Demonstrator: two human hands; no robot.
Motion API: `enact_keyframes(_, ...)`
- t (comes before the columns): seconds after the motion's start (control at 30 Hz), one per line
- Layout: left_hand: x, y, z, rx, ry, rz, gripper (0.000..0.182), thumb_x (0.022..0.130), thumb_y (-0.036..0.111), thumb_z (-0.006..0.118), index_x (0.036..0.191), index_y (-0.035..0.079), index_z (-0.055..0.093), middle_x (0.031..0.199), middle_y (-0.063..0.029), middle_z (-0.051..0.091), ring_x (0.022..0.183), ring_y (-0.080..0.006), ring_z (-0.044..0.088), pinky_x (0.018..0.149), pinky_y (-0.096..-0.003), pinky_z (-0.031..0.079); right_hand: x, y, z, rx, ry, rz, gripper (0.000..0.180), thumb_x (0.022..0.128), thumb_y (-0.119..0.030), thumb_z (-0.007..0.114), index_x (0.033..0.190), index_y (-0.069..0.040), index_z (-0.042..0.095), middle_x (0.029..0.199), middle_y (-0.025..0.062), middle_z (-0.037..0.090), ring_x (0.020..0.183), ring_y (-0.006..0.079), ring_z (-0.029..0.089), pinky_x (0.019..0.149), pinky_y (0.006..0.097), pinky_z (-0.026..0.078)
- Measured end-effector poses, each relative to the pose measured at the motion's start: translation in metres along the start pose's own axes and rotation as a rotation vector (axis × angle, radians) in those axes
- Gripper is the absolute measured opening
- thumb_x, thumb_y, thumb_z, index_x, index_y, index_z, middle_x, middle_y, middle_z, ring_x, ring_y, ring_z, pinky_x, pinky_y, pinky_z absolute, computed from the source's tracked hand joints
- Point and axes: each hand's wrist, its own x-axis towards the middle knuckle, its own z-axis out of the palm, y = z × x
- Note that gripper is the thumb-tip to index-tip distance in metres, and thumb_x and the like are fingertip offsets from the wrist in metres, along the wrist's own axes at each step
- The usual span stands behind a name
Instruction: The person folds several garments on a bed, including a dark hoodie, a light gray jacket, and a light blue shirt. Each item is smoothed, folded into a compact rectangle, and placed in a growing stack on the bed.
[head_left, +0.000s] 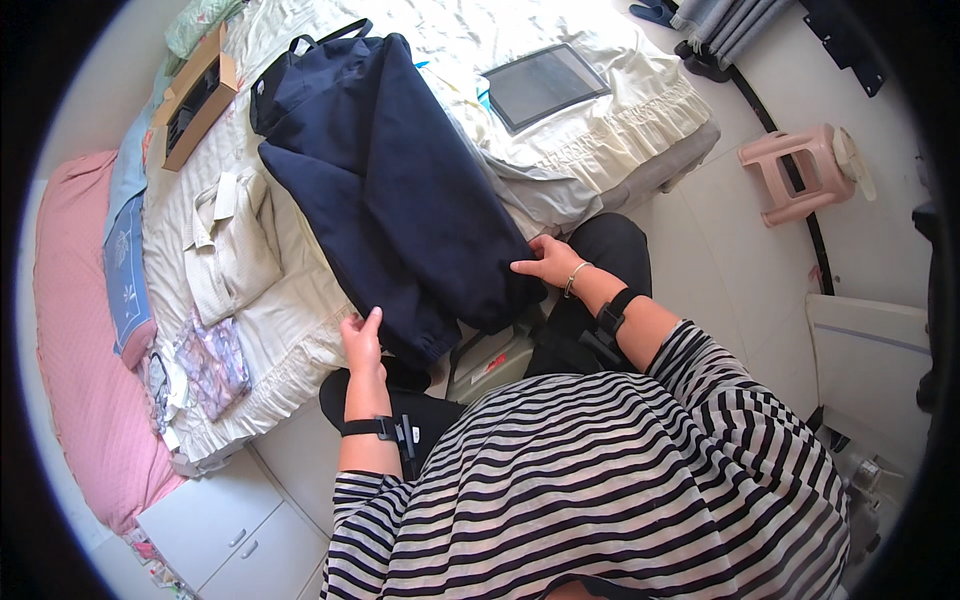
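Note:
A navy garment (420, 202) with gathered elastic cuffs lies lengthwise over the edge of the bed, its two long legs or sleeves towards me. My left hand (364, 345) is at its left edge near one cuff, the thumb over the fabric and the fingers partly hidden. On the other side, my right hand (555, 261) grips the edge near the second cuff, thumb on top. At the far end, black straps (330, 34) stick out; what they belong to is unclear. Below the cuffs, between my knees, shows part of a greenish case (491, 371) with a red label.
On the bed (300, 315) lie a folded cream shirt (229, 240), a patterned bundle in clear plastic (214, 367), an open cardboard box (196, 101) and a dark flat panel (547, 86). A pink plastic stool (795, 176) stands on the floor at right. White cabinet doors (225, 525) are at lower left.

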Motion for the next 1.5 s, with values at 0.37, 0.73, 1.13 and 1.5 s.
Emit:
enact_keyframes(0.37, -0.003, -0.042, -0.007, 0.147, 0.016, -0.107, 0.062, 0.080, 0.021, 0.079, 0.126, -0.007, 0.048, 0.118, -0.0157, 0.060, 0.106, -0.0229, 0.058, 0.093, -0.0338, 0.045, -0.012, -0.022, 0.006, 0.160, -0.251, 0.022, 0.069, 0.076, -0.041, 0.078, 0.122, 0.006, 0.058, 0.116, 0.0192, 0.065, 0.108, 0.0273, 0.063, 0.094, 0.0340, 0.047)
enact_keyframes(0.73, -0.037, 0.004, -0.030, -0.370, -0.403, -0.313, 0.033, 0.085, 0.013, 0.069, 0.114, -0.002, 0.062, 0.104, -0.0134, 0.069, 0.091, -0.0270, 0.068, 0.083, -0.0389, 0.055, -0.054, -0.054, -0.014, 0.784, -0.392, 0.220, 0.034, 0.084, -0.018, 0.069, 0.112, 0.001, 0.064, 0.106, 0.0125, 0.069, 0.092, 0.0237, 0.068, 0.083, 0.0360, 0.055)
enact_keyframes(1.13, -0.142, 0.063, -0.074, -0.659, -0.559, -0.303, 0.036, 0.090, 0.007, 0.057, 0.124, -0.004, 0.054, 0.114, -0.0179, 0.064, 0.103, -0.0310, 0.065, 0.092, -0.0424, 0.053, -0.137, -0.055, -0.063, 0.980, -0.467, 0.092, 0.040, 0.084, -0.014, 0.068, 0.118, 0.005, 0.059, 0.107, 0.0140, 0.068, 0.092, 0.0221, 0.068, 0.086, 0.0351, 0.055)
enact_keyframes(1.5, -0.147, 0.037, -0.079, -0.619, -0.575, -0.467, 0.034, 0.092, 0.010, 0.054, 0.121, -0.008, 0.057, 0.116, -0.0207, 0.065, 0.103, -0.0317, 0.065, 0.095, -0.0414, 0.052, -0.145, -0.048, -0.073, 0.842, -0.371, 0.182, 0.040, 0.086, -0.018, 0.069, 0.117, 0.005, 0.059, 0.109, 0.0117, 0.068, 0.095, 0.0191, 0.067, 0.087, 0.0304, 0.053)
